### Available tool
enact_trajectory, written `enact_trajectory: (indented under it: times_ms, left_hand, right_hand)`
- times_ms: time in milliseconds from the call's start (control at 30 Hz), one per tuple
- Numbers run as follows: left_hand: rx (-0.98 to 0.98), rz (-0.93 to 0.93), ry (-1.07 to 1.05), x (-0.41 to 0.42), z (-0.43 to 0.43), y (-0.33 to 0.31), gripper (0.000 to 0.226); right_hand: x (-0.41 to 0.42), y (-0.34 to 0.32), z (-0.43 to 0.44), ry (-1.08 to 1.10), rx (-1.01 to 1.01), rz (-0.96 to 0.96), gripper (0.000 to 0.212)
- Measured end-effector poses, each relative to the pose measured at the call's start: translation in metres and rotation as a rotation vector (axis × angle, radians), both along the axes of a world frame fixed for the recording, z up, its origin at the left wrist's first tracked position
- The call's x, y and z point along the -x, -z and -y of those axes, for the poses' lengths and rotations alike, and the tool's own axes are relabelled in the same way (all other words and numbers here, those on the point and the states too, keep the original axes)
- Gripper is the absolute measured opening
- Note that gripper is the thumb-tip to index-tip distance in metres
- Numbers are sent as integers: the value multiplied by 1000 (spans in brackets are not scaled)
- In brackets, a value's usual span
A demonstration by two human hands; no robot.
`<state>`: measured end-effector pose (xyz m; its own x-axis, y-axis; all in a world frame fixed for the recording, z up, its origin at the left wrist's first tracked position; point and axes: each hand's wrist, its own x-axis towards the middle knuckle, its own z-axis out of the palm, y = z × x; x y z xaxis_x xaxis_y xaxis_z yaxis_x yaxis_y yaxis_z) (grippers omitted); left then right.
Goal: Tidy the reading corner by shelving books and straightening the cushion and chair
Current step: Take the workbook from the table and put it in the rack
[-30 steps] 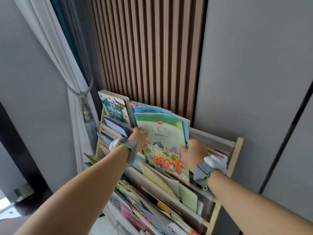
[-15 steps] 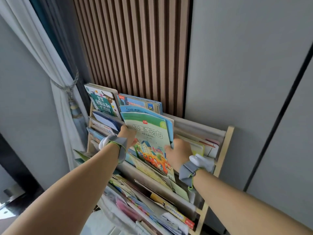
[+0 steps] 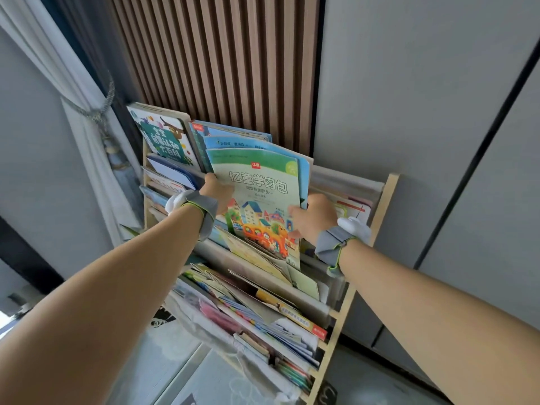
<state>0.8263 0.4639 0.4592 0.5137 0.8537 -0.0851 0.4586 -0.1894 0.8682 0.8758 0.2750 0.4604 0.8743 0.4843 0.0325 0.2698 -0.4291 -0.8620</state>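
green book sliding down into the rack's upper pocket

both hands, left hand (image 3: 215, 190) and right hand (image 3: 315, 215), pinch the side edges of the green paperback picture book (image 3: 258, 197), now lower than a second ago, near the top edge of the tiered wooden book rack (image 3: 382, 200); shelving nearly done.

Two hands reach in from the bottom of the frame, the left hand (image 3: 215, 190) and the right hand (image 3: 314, 216), and each arm wears one grey wristband, two in all: left wristband (image 3: 201, 210), right wristband (image 3: 333, 247). One wooden rack (image 3: 362, 276) stands at centre. In its top pocket four book covers show: one green book (image 3: 257, 200) in front, two blue ones behind, and one white-and-green book (image 3: 163, 135) at upper left. The lower pockets hold too many overlapping books to count. One curtain (image 3: 67, 92) hangs at left.
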Motion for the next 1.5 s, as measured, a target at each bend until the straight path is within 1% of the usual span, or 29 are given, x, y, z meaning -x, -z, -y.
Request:
enact_trajectory:
  times_ms: [100, 167, 267, 300, 367, 467, 533, 600, 700, 733, 800, 867, 933, 1000, 1067, 1133, 1167, 1200, 1267, 1333, 1367, 1433, 1500]
  left_hand:
    - [39, 17, -60, -2, -5, -6, 47]
    - [70, -6, -79, -1, -5, -10, 44]
    - [99, 0, -42, 5, 1, -5, 24]
    - [79, -3, -19, 4, 1, 1, 24]
    - [32, -58, 17, 3, 5, 9, 29]
    - [24, -114, -6, -1, 14, 14, 47]
    - [53, -126, 8, 0, 19, 18, 51]
    - [52, -125, 14, 1, 19, 26, 60]
    - [10, -107, 23, 4, 18, 34, 82]
    - [-9, -95, 40, 5, 19, 36, 88]
    - [-86, -111, 116, 10, 26, 37, 97]
    - [-248, -196, 227, 14, 31, 42, 100]
    - [-404, -288, 305, 13, 31, 49, 95]
    - [-525, -364, 328, 8, 28, 54, 80]
    - [-642, -484, 363, 4, 25, 56, 69]
    - [-756, -608, 430, 1, 26, 59, 64]
    - [-804, -653, 436, 0, 27, 61, 63]
    - [-834, -681, 427, -1, 29, 63, 60]
    - [-858, -680, 424, -4, 32, 69, 57]
    - [-849, -668, 509, -6, 38, 80, 60]
    - [-818, -681, 559, -6, 41, 86, 63]
    - [-722, -703, 609, -6, 49, 99, 66]
    - [-671, -676, 598, -6, 53, 107, 64]
  right_hand:
    - [7, -2, -4, -62, -23, -49, 23]
    - [8, -2, -6, -97, 4, -17, 23]
    - [-2, 2, -2, -71, 90, 49, 26]
    - [-6, 4, 1, -49, 124, 73, 27]
    - [-12, 11, 6, -34, 171, 77, 29]
    - [-15, 27, 10, -49, 225, 58, 30]
    - [-15, 36, 13, -60, 235, 35, 24]
    - [-15, 44, 16, -93, 235, 21, 20]
    - [-14, 60, 17, -125, 301, 3, 20]
    - [-14, 68, 17, -129, 323, -19, 24]
    - [-12, 81, 17, -136, 371, -42, 30]
    - [-11, 88, 17, -149, 405, -46, 21]
    - [-11, 89, 18, -152, 425, -50, 20]
    - [-13, 87, 19, -145, 432, -39, 23]
    - [-13, 82, 18, -97, 340, 27, 17]
    - [-10, 77, 17, -53, 198, 131, 28]
    - [-9, 75, 17, -51, 159, 190, 30]
    - [-8, 75, 17, -57, 140, 246, 29]
    - [-9, 78, 18, -94, 161, 312, 20]
    - [-13, 88, 17, -173, 273, 330, 8]
    - [-15, 94, 18, -212, 341, 332, 5]
    - [-16, 106, 17, -228, 454, 343, 12]
    - [-18, 115, 14, -207, 509, 355, 12]
